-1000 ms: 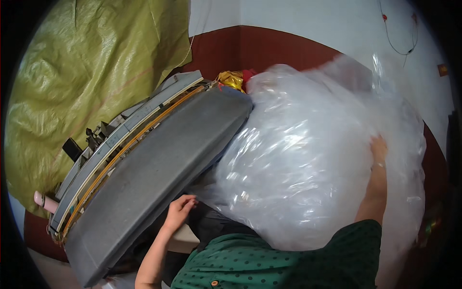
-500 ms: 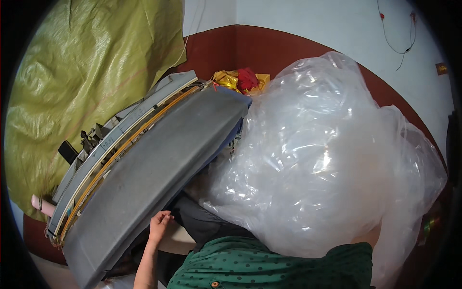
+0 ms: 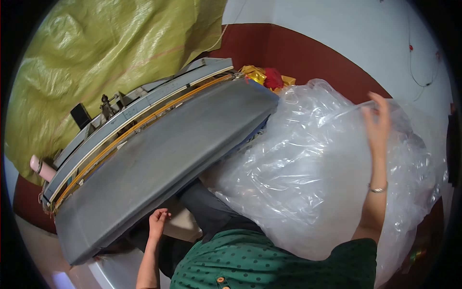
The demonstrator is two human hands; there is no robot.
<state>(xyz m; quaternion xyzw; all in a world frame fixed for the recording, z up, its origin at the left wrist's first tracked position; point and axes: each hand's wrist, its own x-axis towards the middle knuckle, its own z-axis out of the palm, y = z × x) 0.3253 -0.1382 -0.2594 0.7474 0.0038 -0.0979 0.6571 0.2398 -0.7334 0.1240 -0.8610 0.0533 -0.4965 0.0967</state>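
The right hand (image 3: 378,120) is raised high against a big, crumpled clear plastic bag (image 3: 308,173), its fingers loosely spread over the bag's upper edge — whether any fold is actually pinched in the grip cannot be told. The bag billows in front of the person's chest, between the raised right arm and a long grey machine (image 3: 154,159) that tilts across the left of the view. The left hand (image 3: 159,222) sits low, fingers curled just under the machine's grey lower edge, holding nothing visible. Behind the machine hangs a yellow-green tarp (image 3: 96,62); a pile of gold and red cloth (image 3: 267,77) lies by the machine's far end, against a red-brown wall band (image 3: 308,53).
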